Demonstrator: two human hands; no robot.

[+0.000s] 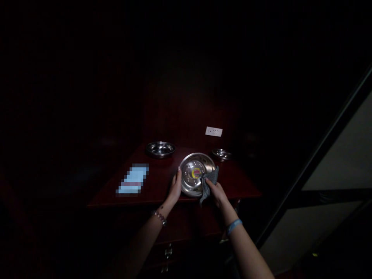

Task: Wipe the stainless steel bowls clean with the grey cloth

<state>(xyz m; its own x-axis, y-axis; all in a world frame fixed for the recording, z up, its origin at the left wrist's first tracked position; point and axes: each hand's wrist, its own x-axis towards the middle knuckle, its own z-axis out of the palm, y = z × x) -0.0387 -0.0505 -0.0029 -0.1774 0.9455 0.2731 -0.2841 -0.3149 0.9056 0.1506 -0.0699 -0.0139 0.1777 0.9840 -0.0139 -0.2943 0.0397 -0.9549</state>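
Note:
A round, shiny steel bowl [188, 182] is tilted toward me at the front edge of the dark red tabletop [158, 188]. Inside its base is a yellow and red sticker [197, 173]. My left hand [174, 188] grips the bowl's left rim, thumb on the near side and the other fingers hidden behind. At the right rim my right hand [217, 192] is closed on a grey cloth [209, 182], which lies against the bowl's inner wall and hangs down below it.
Two more steel bowls stand at the back, a wide one [161, 149] at left and a smaller one [221, 155] at right. A pixelated light-blue rectangle [133, 179] covers something on the left. A white socket plate [214, 131] is on the back wall. Below are drawer handles [168, 251].

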